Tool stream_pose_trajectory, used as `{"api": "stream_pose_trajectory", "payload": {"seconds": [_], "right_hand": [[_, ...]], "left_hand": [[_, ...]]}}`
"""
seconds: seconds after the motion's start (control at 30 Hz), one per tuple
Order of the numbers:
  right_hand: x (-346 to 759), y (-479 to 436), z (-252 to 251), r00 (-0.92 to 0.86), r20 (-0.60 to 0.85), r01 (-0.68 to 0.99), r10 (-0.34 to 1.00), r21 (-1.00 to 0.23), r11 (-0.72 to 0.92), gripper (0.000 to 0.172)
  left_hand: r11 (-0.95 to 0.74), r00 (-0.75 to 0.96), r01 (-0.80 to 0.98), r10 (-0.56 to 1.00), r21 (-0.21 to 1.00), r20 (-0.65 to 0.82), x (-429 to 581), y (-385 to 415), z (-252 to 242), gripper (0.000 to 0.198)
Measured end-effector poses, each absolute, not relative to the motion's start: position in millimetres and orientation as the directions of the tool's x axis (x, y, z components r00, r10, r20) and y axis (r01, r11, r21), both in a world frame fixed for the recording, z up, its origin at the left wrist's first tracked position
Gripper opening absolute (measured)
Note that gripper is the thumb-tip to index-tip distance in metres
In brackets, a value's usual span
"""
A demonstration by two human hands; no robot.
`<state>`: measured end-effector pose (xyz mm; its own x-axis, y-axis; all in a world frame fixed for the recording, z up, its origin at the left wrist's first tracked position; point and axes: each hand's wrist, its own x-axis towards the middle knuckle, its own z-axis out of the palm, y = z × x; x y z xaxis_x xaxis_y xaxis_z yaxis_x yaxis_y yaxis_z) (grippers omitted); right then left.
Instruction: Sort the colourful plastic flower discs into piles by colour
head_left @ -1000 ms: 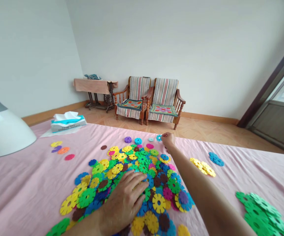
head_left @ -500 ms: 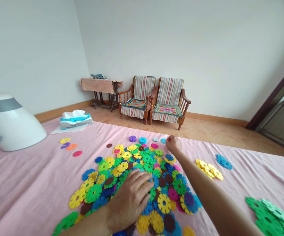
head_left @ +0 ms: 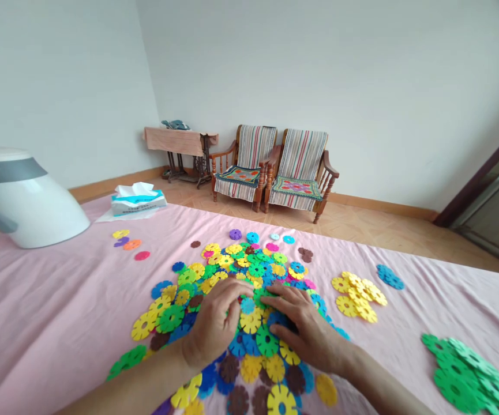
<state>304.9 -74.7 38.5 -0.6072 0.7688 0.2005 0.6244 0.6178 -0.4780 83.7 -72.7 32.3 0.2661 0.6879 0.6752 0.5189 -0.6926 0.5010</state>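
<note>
A broad heap of plastic snowflake discs (head_left: 253, 366) in many colours lies in front of me. My left hand (head_left: 218, 317) rests on its middle, fingers bent over and the thumb apart from them; I see nothing held there. Opposite it, my right hand (head_left: 303, 325) lies on the right side of the heap with fingers spread, also touching discs. A light blue disc (head_left: 247, 305) and a yellow disc (head_left: 251, 320) show between the two hands. Beyond the heap's far right edge, a few brown discs (head_left: 305, 254) sit together.
Yellow discs (head_left: 357, 295), blue discs (head_left: 390, 277) and green discs (head_left: 465, 369) form piles at the right. On the left are a white kettle-shaped jug (head_left: 44, 202), a tissue box (head_left: 139, 202) and loose discs. Two wooden armchairs (head_left: 299, 167) stand beyond the pink-covered table (head_left: 71, 311).
My right hand has come back from the table's far edge onto the heap, and brown discs now show where it was. My left hand has shifted slightly left, its fingers more bent.
</note>
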Motion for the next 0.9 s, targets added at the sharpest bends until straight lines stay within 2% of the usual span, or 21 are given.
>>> {"api": "stream_pose_trajectory", "payload": {"seconds": [0.13, 0.27, 0.43, 0.63, 0.77, 0.9], "right_hand": [[322, -86, 37, -0.587, 0.184, 0.608, 0.789, -0.543, 0.579, 0.023], [331, -89, 35, -0.514, 0.236, 0.619, 0.825, -0.563, 0.547, 0.022], [331, -94, 38, -0.389, 0.277, 0.647, 0.878, -0.596, 0.475, 0.020], [341, -103, 41, -0.366, 0.207, 0.721, 0.907, -0.553, 0.417, 0.009], [341, -107, 43, -0.381, 0.102, 0.753, 0.919, -0.543, 0.372, 0.022], [336, -108, 47, -0.369, 0.054, 0.769, 0.928, -0.543, 0.337, 0.025]], "left_hand": [[-0.562, 0.072, 0.494, 0.787, 0.663, 0.613, 78, -63, 31, 0.028], [-0.475, 0.019, 0.450, 0.852, 0.756, 0.524, 76, -57, 27, 0.021], [-0.457, 0.024, 0.453, 0.865, 0.766, 0.502, 76, -56, 26, 0.019], [-0.445, 0.020, 0.471, 0.869, 0.762, 0.494, 76, -57, 28, 0.019], [-0.459, 0.035, 0.487, 0.861, 0.743, 0.508, 77, -57, 30, 0.020], [-0.456, 0.045, 0.503, 0.862, 0.734, 0.505, 77, -56, 28, 0.020]]}}
